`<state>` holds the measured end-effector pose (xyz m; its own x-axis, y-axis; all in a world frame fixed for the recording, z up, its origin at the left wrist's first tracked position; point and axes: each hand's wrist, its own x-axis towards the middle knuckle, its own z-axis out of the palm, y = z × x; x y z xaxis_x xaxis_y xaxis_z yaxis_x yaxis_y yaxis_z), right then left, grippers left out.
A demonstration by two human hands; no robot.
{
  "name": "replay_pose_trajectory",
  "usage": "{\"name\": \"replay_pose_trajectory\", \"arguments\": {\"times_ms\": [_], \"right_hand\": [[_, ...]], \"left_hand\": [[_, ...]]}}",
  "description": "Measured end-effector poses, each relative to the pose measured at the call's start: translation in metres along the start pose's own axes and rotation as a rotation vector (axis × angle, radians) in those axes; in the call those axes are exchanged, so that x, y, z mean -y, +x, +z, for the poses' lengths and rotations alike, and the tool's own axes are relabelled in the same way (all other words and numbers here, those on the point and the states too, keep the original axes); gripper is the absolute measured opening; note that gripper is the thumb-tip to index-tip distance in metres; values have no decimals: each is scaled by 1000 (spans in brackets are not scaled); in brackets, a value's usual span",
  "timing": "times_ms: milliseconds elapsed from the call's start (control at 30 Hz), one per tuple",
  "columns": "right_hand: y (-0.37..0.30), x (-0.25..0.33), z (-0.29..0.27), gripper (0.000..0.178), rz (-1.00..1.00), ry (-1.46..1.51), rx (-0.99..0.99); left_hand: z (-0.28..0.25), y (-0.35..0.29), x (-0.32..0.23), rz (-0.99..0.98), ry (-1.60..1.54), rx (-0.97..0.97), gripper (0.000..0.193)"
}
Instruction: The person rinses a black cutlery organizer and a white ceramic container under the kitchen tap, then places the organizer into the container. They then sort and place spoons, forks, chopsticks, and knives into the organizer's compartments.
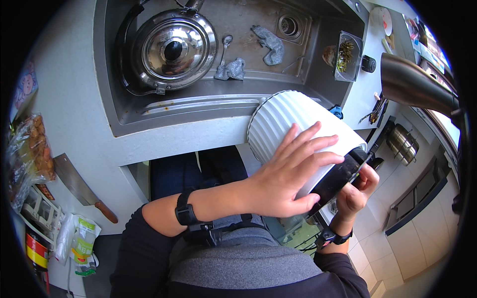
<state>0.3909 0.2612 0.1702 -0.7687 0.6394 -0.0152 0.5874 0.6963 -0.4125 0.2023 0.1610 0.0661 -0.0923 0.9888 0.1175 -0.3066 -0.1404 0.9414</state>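
A large white ribbed container (303,116) with a black end (330,181) lies tilted in front of me, its wide ribbed end by the sink's front edge. My left hand (293,169) rests on its side, fingers stretched and spread over the white wall, thumb near the black part. At the black end, my right hand (357,192) is closed with curled fingers gripping the rim. The palm side of that hand and the container's underside are hidden.
A steel kettle (174,37) stands in the sink (238,119), beside a spoon (226,42) and grey cloths (271,45). A strainer box (347,55) sits at the sink's right. A cleaver (82,184) lies on the left counter near bagged food (37,149). A faucet (417,84) juts in at right.
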Motion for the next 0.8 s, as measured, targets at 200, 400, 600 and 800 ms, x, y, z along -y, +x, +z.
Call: {"name": "replay_pose_trajectory", "arguments": {"times_ms": [200,400,600,800], "right_hand": [[22,2,-6,31,-206,-213,186],[26,1,-3,29,-254,-201,217],[28,-1,0,30,-269,-221,237],[28,-7,4,35,-226,-157,297]], "left_hand": [[-3,-3,9,21,75,37,71],[-7,-5,11,49,68,46,68],[3,-3,6,22,125,-38,64],[15,-3,4,-8,187,-105,63]]}}
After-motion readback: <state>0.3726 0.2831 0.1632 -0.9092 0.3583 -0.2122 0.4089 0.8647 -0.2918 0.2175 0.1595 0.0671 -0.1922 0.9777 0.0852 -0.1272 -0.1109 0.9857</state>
